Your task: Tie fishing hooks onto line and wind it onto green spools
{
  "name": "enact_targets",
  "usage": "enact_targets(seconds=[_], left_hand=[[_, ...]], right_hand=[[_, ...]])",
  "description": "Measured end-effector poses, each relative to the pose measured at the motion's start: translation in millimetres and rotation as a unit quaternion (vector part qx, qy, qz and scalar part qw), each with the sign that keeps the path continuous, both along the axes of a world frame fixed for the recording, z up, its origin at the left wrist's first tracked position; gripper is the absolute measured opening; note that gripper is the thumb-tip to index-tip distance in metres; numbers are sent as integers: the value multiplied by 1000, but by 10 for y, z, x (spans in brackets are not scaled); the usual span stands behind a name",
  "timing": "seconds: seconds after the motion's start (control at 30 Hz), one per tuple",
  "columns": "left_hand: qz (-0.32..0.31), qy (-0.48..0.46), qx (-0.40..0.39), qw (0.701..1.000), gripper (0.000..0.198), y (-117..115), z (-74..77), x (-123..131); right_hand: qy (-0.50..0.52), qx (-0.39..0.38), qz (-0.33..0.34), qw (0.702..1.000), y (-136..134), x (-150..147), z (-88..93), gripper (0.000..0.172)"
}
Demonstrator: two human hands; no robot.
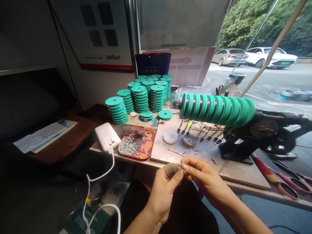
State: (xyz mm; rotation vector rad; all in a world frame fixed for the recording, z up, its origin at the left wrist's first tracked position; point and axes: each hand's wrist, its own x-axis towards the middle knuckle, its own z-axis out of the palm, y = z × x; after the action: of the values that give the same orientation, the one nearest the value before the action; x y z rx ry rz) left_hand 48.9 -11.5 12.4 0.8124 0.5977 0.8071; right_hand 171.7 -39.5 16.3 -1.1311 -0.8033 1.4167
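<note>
My left hand (163, 187) pinches a small grey bundle (171, 168) of fine pieces at the table's front edge. My right hand (202, 174) meets it from the right, fingertips closed on a tiny piece at the bundle's end. Both hands hover just in front of the pale work board (175, 149). Behind them a row of green spools (216, 110) sits on the shaft of a black hand-crank winder (258, 136). An orange tray (137, 146) of small metal parts lies to the left.
Stacks of green spools (140, 96) stand at the back left. A white power bank (107, 136) with a white cable (97, 195) sits beside the tray. A white round lid (170, 136), a small metal dish (189, 139) and red scissors (290, 182) lie on the table. Papers (44, 135) rest at left.
</note>
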Motion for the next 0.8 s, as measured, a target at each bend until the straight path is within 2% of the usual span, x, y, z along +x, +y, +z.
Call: enact_targets(seconds=[0.33, 0.47, 0.53, 0.6, 0.63, 0.67, 0.7, 0.73, 0.8], left_hand=[[-3, 6, -12, 1000, 12, 5, -3, -1], [-4, 6, -11, 1000, 12, 3, 10, -15], [4, 5, -19, 1000, 9, 14, 23, -41], [23, 9, -27, 999, 6, 31, 43, -74], [32, 13, -29, 999, 6, 39, 57, -89], [38, 17, -29, 999, 7, 45, 73, -102], [40, 21, -30, 999, 8, 48, 93, -111], [39, 25, -30, 998, 9, 46, 114, -116], [37, 24, -30, 999, 10, 31, 158, -118]], right_hand=[[8, -2, 11, 1000, 10, 4, -36, 21], [-56, 20, -24, 998, -83, -7, 0, 24], [-129, 23, -36, 991, -173, -67, -94, 26], [-280, -3, 20, 960, -259, -198, -311, 28], [-369, -23, 69, 927, -290, -289, -458, 28], [-463, -46, 137, 875, -309, -389, -618, 26], [-505, -65, 171, 843, -315, -492, -779, 33], [-525, -78, 195, 825, -308, -588, -930, 40], [-541, -90, 220, 807, -260, -729, -1166, 37]])
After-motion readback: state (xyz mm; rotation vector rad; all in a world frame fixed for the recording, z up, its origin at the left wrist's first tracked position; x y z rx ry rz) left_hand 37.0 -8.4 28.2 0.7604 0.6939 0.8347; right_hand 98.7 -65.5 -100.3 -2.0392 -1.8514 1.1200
